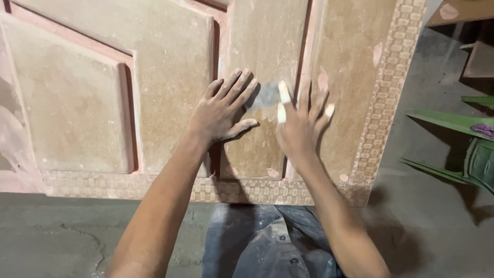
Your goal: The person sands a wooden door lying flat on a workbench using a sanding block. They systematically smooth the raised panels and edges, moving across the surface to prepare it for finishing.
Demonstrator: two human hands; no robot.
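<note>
Left hand [222,110]: spread flat on the carved wooden door panel [170,56].
Right hand [301,123]: fingers spread, pressing grey sandpaper [263,96] against the panel.

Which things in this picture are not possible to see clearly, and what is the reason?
Head view:
- Grey sheet: partly under the right hand; its kind is unclear.
- Right hand: motion-blurred; white fingertip coverings cannot be identified.
- Carved wooden door panel: cut off by the top and left edges.
- Green objects: cut off by the right edge.
</note>
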